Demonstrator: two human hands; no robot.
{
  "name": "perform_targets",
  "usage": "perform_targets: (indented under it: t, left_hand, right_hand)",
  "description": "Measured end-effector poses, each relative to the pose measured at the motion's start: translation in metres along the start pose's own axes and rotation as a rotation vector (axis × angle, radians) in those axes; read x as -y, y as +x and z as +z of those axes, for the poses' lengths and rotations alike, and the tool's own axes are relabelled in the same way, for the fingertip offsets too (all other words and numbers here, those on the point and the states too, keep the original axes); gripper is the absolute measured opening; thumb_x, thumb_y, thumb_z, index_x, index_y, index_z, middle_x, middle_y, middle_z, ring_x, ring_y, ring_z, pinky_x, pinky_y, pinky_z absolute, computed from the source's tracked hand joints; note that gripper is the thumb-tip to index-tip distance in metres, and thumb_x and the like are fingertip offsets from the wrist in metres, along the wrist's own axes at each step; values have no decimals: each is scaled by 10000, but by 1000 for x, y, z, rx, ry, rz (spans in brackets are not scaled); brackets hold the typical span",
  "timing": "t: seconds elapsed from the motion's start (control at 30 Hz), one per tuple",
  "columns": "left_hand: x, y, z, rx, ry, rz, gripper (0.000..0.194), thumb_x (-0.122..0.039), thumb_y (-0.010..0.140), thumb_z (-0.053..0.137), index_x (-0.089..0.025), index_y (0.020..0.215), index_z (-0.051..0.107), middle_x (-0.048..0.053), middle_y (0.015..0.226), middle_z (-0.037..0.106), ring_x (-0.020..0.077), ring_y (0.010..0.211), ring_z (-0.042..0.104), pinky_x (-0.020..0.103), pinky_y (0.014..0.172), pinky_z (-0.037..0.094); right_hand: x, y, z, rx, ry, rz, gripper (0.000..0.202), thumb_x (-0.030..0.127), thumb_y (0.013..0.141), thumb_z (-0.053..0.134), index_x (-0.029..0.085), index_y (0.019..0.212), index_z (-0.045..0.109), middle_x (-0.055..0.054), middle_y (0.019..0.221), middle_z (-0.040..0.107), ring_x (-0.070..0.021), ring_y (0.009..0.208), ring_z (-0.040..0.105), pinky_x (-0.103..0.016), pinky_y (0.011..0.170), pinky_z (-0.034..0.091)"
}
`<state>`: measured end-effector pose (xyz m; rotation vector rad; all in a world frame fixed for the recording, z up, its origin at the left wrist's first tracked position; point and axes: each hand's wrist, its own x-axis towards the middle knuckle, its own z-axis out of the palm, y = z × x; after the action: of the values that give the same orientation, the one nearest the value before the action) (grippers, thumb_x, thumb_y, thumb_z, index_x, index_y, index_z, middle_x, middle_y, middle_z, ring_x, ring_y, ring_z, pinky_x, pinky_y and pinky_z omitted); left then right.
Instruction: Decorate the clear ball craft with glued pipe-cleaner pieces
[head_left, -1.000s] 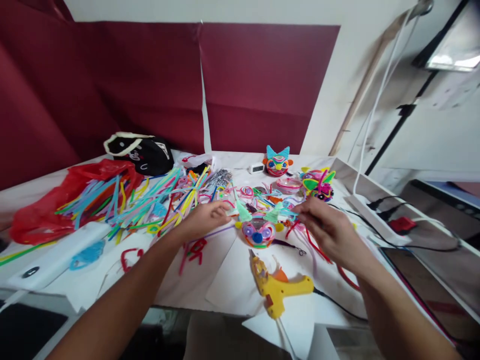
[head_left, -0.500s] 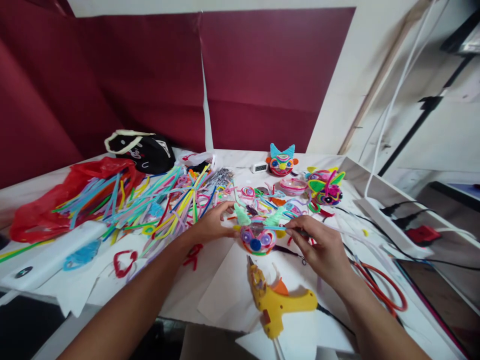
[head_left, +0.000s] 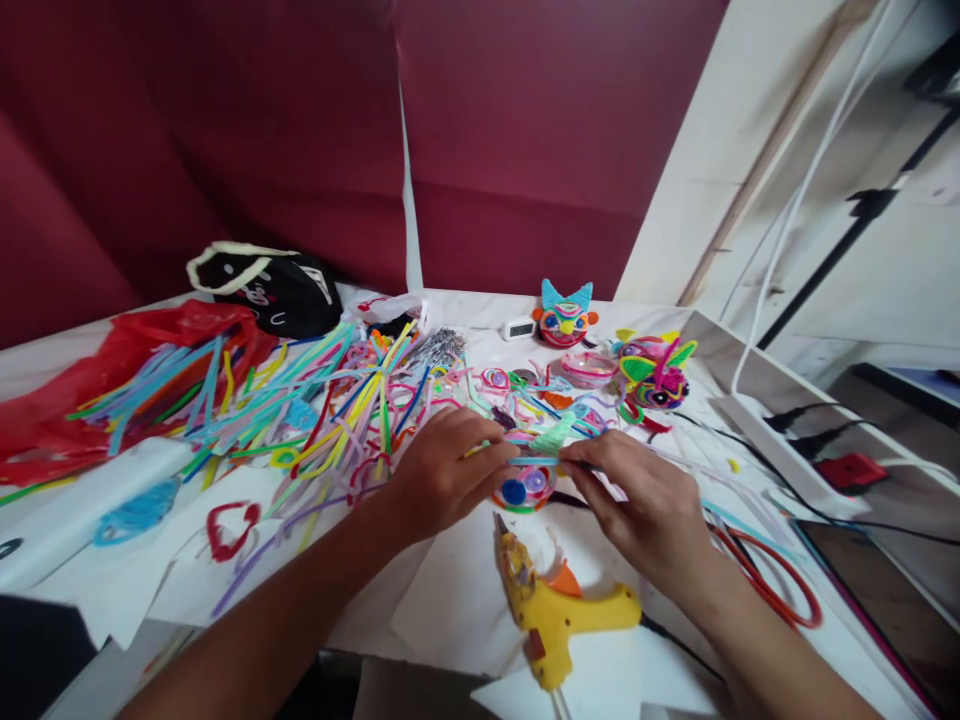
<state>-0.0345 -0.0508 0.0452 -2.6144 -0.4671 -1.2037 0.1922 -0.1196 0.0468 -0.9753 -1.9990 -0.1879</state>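
Pinching a blue strip, the right hand keeps a narrow grip on one end, level with the top of a colorful face. The left hand curls over the face's other side, near the strip's far end; its fingertips are partly hidden, so I cannot tell what its grip holds. The face sits near the middle of the surface, with a blue nose, a purple eye and a pale green ear in sight.

Between the face and the surface's front edge lies a yellow glue gun, its nozzle toward the face and an orange piece beside it.

Near the back edge stand a small white timer, its digits too small to read, and a second face with blue ears. A pink bowl and a green-winged figure are nearer the right edge, as is a white power strip bearing a red plug.

Toward the back left corner, a black bag carries markings I cannot read. Pipe cleaners spread across the left half, some inside a red bag; a red heart lies nearer the front edge.
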Motion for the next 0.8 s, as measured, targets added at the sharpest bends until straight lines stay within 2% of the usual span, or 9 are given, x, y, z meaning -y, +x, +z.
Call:
perform_targets:
  t: [0.17, 0.4, 0.63, 0.8]
  left_hand:
    - [3, -8, 5, -44, 23, 20, 113, -162, 887, 613, -180, 996, 634, 56, 880, 683, 170, 839, 631, 333, 778, 513]
    - [5, -15, 6, 2, 88, 24, 99, -166, 899, 602, -183, 993, 628, 51, 903, 706, 172, 855, 653, 338, 819, 512]
    - [6, -22, 16, -28, 162, -15, 98, -170, 894, 623, -150, 988, 606, 48, 860, 704, 172, 820, 659, 331, 806, 519]
    - [9, -23, 22, -55, 196, -23, 63, -159, 880, 643, -141, 935, 617, 45, 809, 697, 168, 764, 654, 325, 773, 522]
  right_hand:
    - [2, 4, 5, 37, 3, -19, 193, 78, 928, 558, 224, 1054, 568, -35, 847, 651, -158, 768, 616, -292, 688, 497]
    - [1, -5, 14, 38, -32, -46, 185, 90, 941, 542, 221, 1069, 568, -47, 854, 658, -174, 786, 611, -320, 717, 502]
    - [-3, -10, 10, 44, -191, -57, 182, 77, 924, 571, 184, 1070, 589, -69, 903, 657, -171, 794, 583, -295, 691, 469]
    - [-11, -17, 8, 29, -220, 14, 150, 94, 919, 595, 169, 1048, 607, -61, 929, 650, -149, 825, 610, -252, 717, 472]
